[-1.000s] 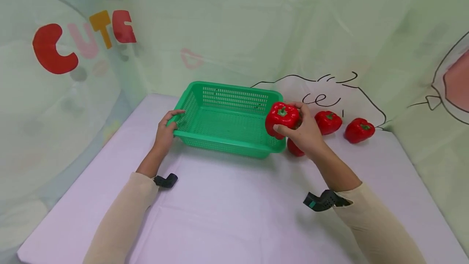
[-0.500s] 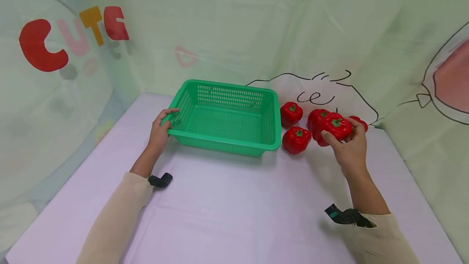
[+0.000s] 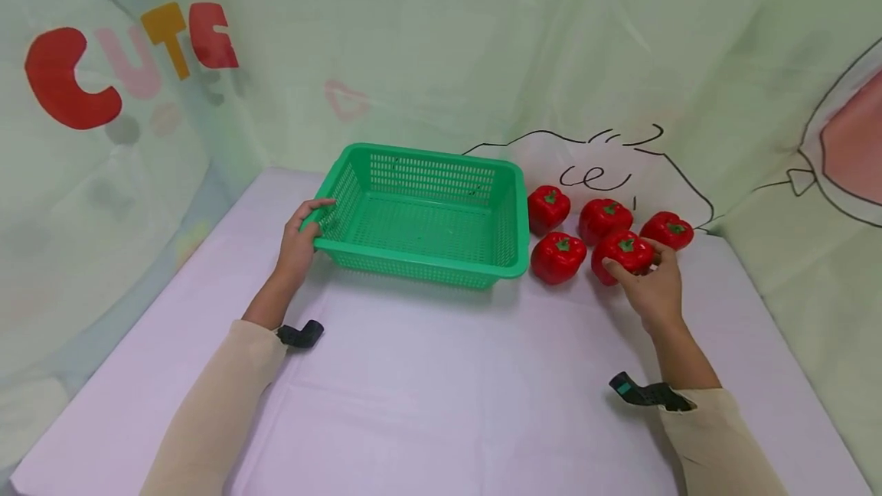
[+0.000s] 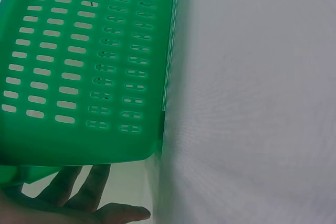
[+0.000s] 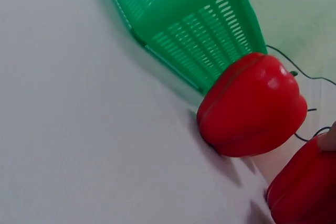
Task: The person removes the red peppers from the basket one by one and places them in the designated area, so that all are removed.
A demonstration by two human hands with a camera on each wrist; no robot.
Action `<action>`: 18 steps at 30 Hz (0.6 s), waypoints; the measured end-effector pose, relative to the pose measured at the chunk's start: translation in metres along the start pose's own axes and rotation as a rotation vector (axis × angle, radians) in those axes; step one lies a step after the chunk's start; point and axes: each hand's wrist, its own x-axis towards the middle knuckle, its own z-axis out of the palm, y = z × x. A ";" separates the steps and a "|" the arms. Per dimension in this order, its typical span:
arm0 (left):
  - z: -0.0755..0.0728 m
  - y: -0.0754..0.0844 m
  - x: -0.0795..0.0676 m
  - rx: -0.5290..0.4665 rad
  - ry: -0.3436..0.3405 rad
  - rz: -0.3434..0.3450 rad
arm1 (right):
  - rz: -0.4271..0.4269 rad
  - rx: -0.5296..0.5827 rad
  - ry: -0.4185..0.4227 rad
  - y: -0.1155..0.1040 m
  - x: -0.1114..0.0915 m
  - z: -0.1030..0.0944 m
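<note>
My left hand [image 3: 298, 243] grips the left rim of a green plastic basket [image 3: 413, 270], which has slotted walls. In the left wrist view, fingers [image 4: 90, 188] show beside the basket's end wall. To the basket's right, my right hand [image 3: 654, 282] holds a red bell pepper [image 3: 616, 252], thumb on its near side; it sits at or very close to the tabletop. Another bell pepper [image 3: 558, 259] stands between it and the basket. In the right wrist view, that pepper [image 5: 252, 106] shows whole, while the held pepper [image 5: 307, 184] is cut off by the frame's edge.
Behind these are more red bell peppers: one by the basket's far right corner [image 3: 548, 209], one in the middle [image 3: 601, 219] and one at the right [image 3: 667, 230]. A pale cloth covers the table [image 3: 413, 389]. A printed curtain [image 3: 427, 44] hangs behind.
My right hand has carried its bell pepper rightward from the basket's right end, then lowered it among the other peppers. The left hand has kept its grip on the basket.
</note>
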 end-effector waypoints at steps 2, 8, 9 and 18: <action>0.001 0.000 0.001 -0.001 0.002 0.000 | 0.007 -0.003 -0.013 0.004 0.001 0.000; -0.001 -0.009 0.008 0.007 0.019 0.028 | -0.009 -0.004 -0.054 0.005 0.002 0.001; -0.002 -0.009 0.008 0.008 0.021 0.029 | -0.020 -0.007 -0.062 0.004 0.003 0.001; -0.003 -0.009 0.006 -0.002 0.013 0.006 | -0.060 -0.103 -0.127 -0.006 -0.001 -0.009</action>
